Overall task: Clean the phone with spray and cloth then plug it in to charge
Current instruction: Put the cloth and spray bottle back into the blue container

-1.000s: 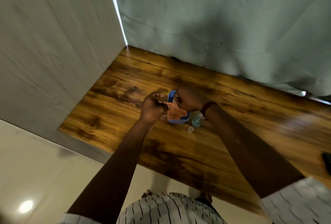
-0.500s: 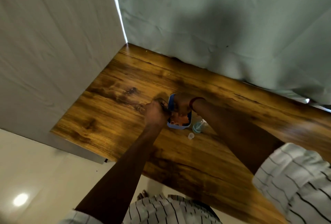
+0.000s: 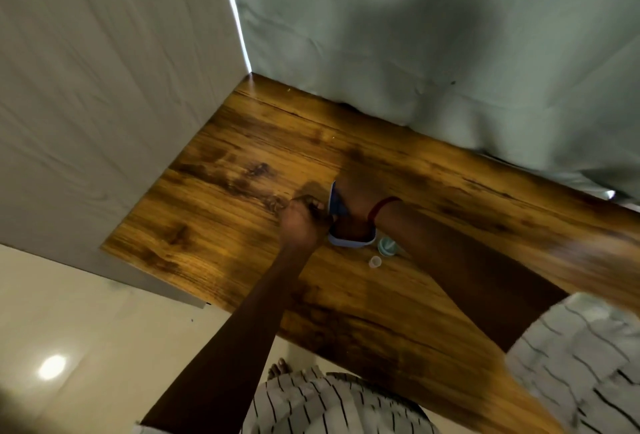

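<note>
Wiping seems underway: the right hand [image 3: 353, 201] presses down on the phone [image 3: 351, 237] lying mid-table [image 3: 225, 225], cloth hidden; the left hand [image 3: 303, 222], curled shut, steadies its edge. Spray bottle [image 3: 387, 246] and cap [image 3: 375, 262] sit beside. Charging remains undone.

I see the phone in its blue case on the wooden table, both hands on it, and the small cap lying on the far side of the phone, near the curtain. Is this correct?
Not quite. In the head view the small cap lies on the near side of the phone, toward the person, beside the spray bottle, not near the curtain. The rest holds: the blue-cased phone is on the wooden table, with the left hand and right hand on it.
</note>
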